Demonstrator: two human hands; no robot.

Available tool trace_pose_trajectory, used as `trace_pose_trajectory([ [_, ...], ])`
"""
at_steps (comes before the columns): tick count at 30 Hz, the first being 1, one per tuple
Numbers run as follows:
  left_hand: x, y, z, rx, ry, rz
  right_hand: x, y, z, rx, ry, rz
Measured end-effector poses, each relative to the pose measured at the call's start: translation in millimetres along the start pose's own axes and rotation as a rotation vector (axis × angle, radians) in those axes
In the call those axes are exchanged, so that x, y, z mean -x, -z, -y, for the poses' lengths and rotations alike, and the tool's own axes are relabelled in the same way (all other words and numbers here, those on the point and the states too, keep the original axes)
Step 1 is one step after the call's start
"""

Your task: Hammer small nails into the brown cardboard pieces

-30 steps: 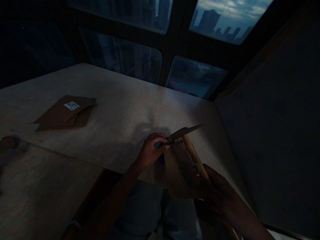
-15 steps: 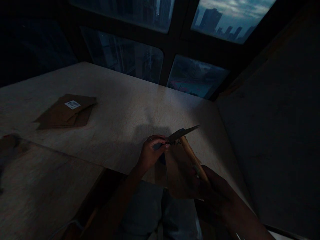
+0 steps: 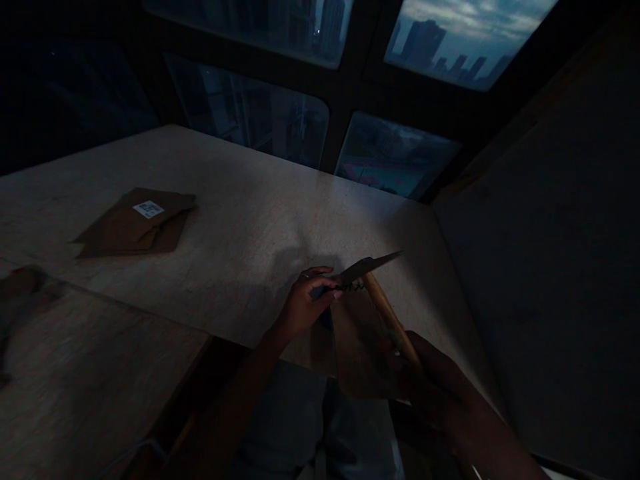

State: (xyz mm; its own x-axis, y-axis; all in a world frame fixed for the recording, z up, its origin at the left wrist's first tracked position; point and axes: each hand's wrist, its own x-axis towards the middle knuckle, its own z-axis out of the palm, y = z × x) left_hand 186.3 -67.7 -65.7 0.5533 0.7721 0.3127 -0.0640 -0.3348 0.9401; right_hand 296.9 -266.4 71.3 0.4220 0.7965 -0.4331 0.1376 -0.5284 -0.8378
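Note:
In the middle, my left hand (image 3: 305, 303) is closed in a pinch at the left end of a dark, wavy strip (image 3: 353, 287), too dim to name more exactly. Above the strip, a thin dark flap (image 3: 373, 265) slants up to the right. Below it hangs a brown cardboard piece (image 3: 353, 340) with a lighter, rounded edge on its right. My right hand (image 3: 413, 370) is wrapped around that edge, low down; most of its fingers are in deep shadow. A dark blue shape behind my left fingers is mostly hidden.
A pale tabletop (image 3: 240, 220) spreads under and beyond my hands. Flat brown cardboard pieces (image 3: 133, 227) with a white label lie at the left. A blurred object (image 3: 23, 283) sits at the left edge. Windows (image 3: 400, 153) stand behind, with a dark wall (image 3: 550, 267) at the right.
The view has shifted slightly. Both hands and the cardboard piece appear a few pixels farther right; the left fingers look slightly more spread above the pinch, and both holds stay.

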Motion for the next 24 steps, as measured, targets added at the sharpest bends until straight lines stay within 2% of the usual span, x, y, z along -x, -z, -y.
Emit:
trace_pose_trajectory([
  [4, 0.7, -0.6, -0.1, 0.013, 0.015, 0.001, -1.2, -0.4, -1.0, -0.025, 0.029, -0.005],
  [17, -3.2, -2.6, 6.4, -0.034, -0.062, 0.088, -0.1, 1.9, -4.0, -0.037, -0.03, 0.025],
  [24, -5.1, -2.9, 2.2, 0.019, -0.03, 0.108, -0.9, 2.5, -8.4, -0.044, -0.019, -0.003],
])
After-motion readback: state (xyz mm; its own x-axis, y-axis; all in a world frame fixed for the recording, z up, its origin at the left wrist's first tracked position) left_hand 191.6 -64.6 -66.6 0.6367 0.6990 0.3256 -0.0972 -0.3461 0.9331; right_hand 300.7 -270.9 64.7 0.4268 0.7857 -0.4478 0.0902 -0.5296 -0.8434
